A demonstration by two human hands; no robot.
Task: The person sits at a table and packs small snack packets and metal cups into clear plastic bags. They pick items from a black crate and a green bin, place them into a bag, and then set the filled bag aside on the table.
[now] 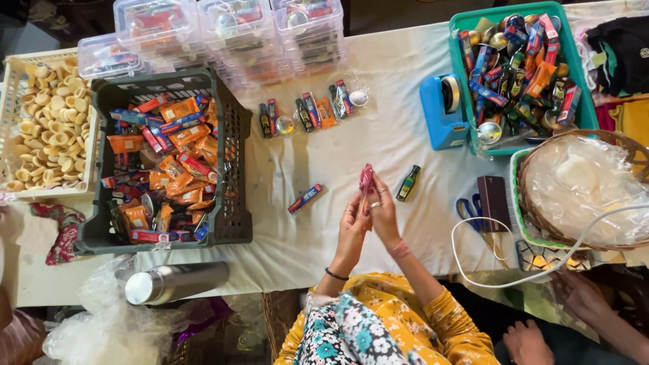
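Note:
My left hand (351,222) and my right hand (384,208) are raised together over the white cloth-covered table (338,155). Both pinch a small red packet (366,180) that stands upright between the fingertips. Just right of my hands a small green bottle (407,183) lies on the cloth. To their left lies a blue and red packet (305,199). Farther back, small sets of packets, bottles and round tins (311,111) lie in a row.
A dark crate (233,155) of orange and blue packets sits left; a cream crate (13,128) of round pieces beyond it. Clear boxes (230,30) stack at the back. Right: blue tape dispenser (443,108), teal basket (574,74), wicker basket (534,216), scissors (470,211). Another person's hands (581,297) are bottom right.

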